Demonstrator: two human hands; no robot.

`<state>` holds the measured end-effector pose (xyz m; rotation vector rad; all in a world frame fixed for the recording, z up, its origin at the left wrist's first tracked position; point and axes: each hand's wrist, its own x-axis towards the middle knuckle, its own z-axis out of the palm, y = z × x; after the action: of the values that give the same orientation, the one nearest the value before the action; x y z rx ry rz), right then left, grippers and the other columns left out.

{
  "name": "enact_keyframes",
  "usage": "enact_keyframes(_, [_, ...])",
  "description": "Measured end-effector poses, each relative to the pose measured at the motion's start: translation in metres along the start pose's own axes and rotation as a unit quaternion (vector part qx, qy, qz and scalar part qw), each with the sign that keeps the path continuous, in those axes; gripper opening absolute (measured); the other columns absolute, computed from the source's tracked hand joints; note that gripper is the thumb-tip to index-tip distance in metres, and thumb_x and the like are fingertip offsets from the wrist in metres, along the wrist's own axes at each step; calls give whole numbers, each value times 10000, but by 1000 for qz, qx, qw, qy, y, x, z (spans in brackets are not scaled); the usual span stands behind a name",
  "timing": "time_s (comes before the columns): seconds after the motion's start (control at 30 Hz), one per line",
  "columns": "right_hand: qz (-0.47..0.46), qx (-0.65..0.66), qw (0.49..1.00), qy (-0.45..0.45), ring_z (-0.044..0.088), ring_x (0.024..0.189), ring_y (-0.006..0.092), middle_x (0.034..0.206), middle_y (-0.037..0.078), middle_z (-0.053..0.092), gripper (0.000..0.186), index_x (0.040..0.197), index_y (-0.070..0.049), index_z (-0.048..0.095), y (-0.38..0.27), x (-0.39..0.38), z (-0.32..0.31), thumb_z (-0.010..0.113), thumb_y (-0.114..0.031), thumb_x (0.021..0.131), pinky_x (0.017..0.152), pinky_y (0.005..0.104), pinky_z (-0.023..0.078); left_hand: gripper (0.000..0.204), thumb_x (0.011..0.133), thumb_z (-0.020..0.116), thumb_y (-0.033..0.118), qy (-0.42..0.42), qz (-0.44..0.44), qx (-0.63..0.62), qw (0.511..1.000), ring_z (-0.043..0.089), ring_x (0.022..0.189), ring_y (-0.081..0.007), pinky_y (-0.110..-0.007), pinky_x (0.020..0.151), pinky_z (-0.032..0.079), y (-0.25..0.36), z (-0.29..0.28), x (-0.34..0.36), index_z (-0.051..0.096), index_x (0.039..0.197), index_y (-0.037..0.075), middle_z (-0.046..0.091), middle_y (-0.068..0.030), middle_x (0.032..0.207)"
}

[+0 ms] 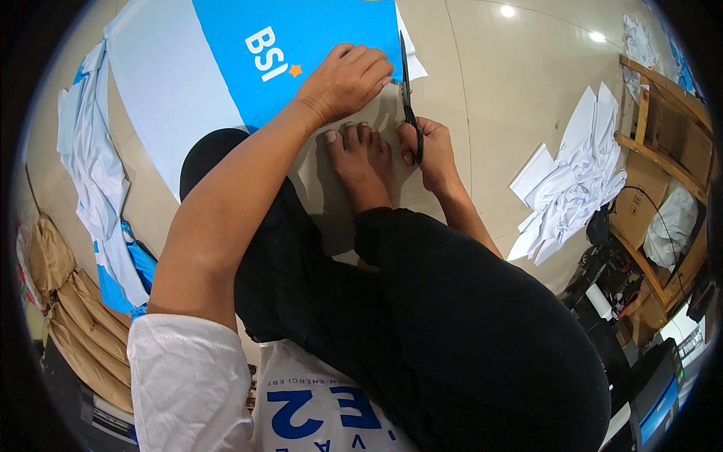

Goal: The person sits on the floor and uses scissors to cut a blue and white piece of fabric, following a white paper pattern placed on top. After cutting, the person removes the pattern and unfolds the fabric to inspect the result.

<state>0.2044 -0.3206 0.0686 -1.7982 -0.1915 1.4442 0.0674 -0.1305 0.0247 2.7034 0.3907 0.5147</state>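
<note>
A large piece of blue fabric (222,41) with a pale panel (147,75), white lettering and a small orange star lies at the top centre. My left hand (343,83) is closed on its near right corner. My right hand (425,151) grips black scissors (407,105), their blades upright in the picture along the fabric's right edge, with white material (414,64) just beyond. My bare foot (358,166) rests on the tiled floor just below my hands, and my legs in black trousers fill the lower middle.
White fabric scraps (572,173) are heaped at the right, beside a wooden rack (663,173) with cardboard and plastic bags. Pale and blue cloth (94,151) and crumpled brown paper (86,331) lie at the left. Electronic equipment (655,399) is at the lower right.
</note>
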Motion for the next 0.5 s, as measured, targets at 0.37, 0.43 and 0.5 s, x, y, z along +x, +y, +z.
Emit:
enact_keyframes(0.37, [-4,-11,1000,3,506,513,80,634,-15,581,198,804,-64,673,2,-1,-2,737,-180,951,496,254,367,161,1028,659,203,10,8,4,1000,633,1117,-239,-410,1015,457,-1,2,0,648,1151,99,657,-47,1168])
enact_keyframes(0.43, [-4,-15,1000,5,506,516,80,635,-15,579,204,803,-64,671,2,-1,-2,734,-188,954,499,254,366,165,1020,667,218,21,9,6,1000,640,1116,-222,-403,1017,465,-2,3,0,648,1152,120,655,-24,1189])
enact_keyframes(0.5, [-6,-6,1000,4,510,514,80,631,-16,578,209,788,-62,663,3,-1,-2,733,-181,945,491,254,371,168,1018,668,226,26,8,8,1000,643,1119,-213,-398,1019,469,-3,4,-1,647,1154,131,655,-11,1207])
